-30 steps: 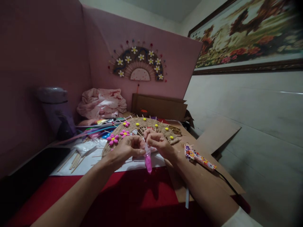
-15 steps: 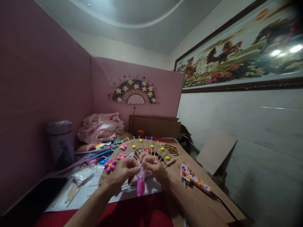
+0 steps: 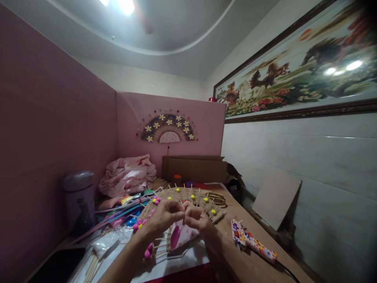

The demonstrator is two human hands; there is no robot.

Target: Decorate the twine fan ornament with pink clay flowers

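Observation:
My left hand (image 3: 167, 215) and my right hand (image 3: 196, 217) meet with pinched fingertips over the work. Both are closed on the top of a small clear bag; the pink clay (image 3: 176, 236) in it hangs below them. Under and behind the hands lies a fan-shaped arc of woven twine (image 3: 167, 193) with thin sticks poking out along its edges. Yellow dots (image 3: 193, 197) and pink petals (image 3: 149, 248) sit on the arc. A pale dotted piece (image 3: 188, 235) shows at the arc's inner side, partly hidden by my right hand.
A flower-patterned glue gun (image 3: 253, 243) with a black cord lies on the right. On the left are a phone-like dark slab (image 3: 57, 265), a lidded cup (image 3: 79, 204), sticks and a plastic bag (image 3: 106, 240). Pink cloth (image 3: 128, 177) and cardboard (image 3: 194, 169) stand behind. A finished fan (image 3: 169, 127) hangs on the pink panel.
My view has tilted up, so the scene sits lower. My hands have drawn closer together, fingertips now meeting over the bag, and the pink clay appears turned.

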